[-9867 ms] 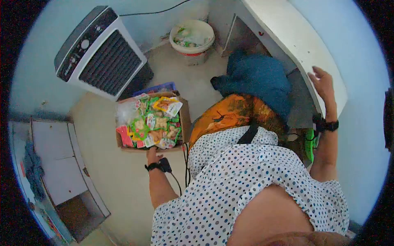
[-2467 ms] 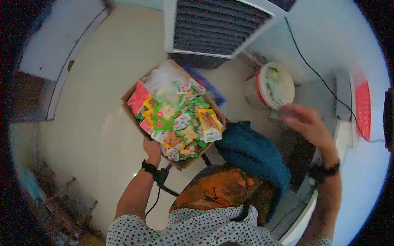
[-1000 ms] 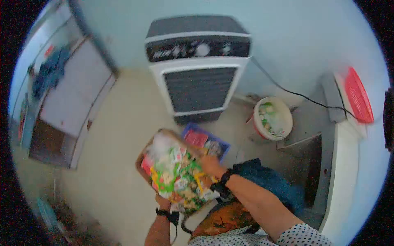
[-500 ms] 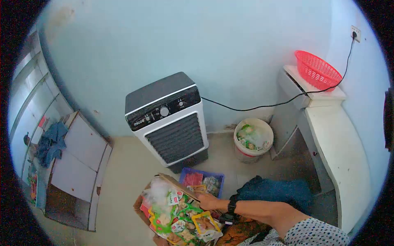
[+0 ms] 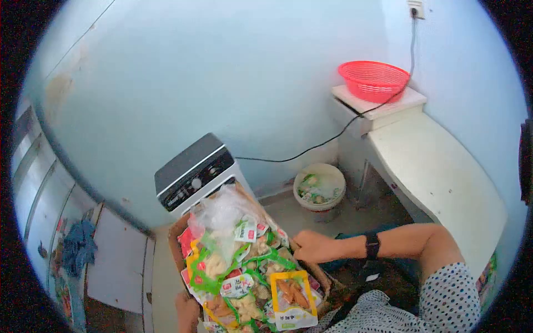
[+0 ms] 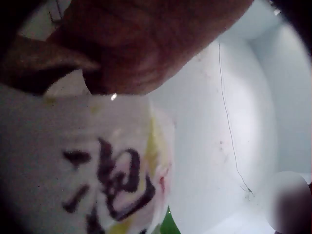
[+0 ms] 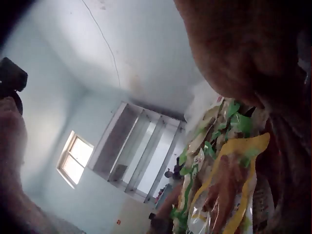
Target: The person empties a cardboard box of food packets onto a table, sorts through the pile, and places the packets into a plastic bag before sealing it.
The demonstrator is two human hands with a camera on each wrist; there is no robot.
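An open cardboard box (image 5: pixel 176 252), heaped with snack packets, stands between my hands in the head view and looks large and close. My right hand (image 5: pixel 316 247) grips its right wall near the top edge. On the opposite side my left hand (image 5: pixel 187 312) holds the box low down, fingers partly hidden. Clear plastic (image 5: pixel 219 213) covers the far end of the heap. A yellow-edged packet (image 5: pixel 293 299) with brown pieces inside lies at the near right. In the left wrist view the left hand (image 6: pixel 161 44) is by the cardboard edge, above a packet with dark lettering (image 6: pixel 112 170).
An air cooler (image 5: pixel 194 169) stands behind the box, partly covered by it. A white bucket (image 5: pixel 320 208) with packets is by the wall. To the right runs a white counter (image 5: pixel 438 172) with a red basket (image 5: pixel 375 83). A black cable (image 5: pixel 288 160) crosses the wall; a cabinet (image 5: pixel 119 258) stands left.
The right hand has come from beside the counter to the box's right wall. The box, earlier low near the floor, now appears raised and nearer, hiding much of the cooler. The head view has tilted up.
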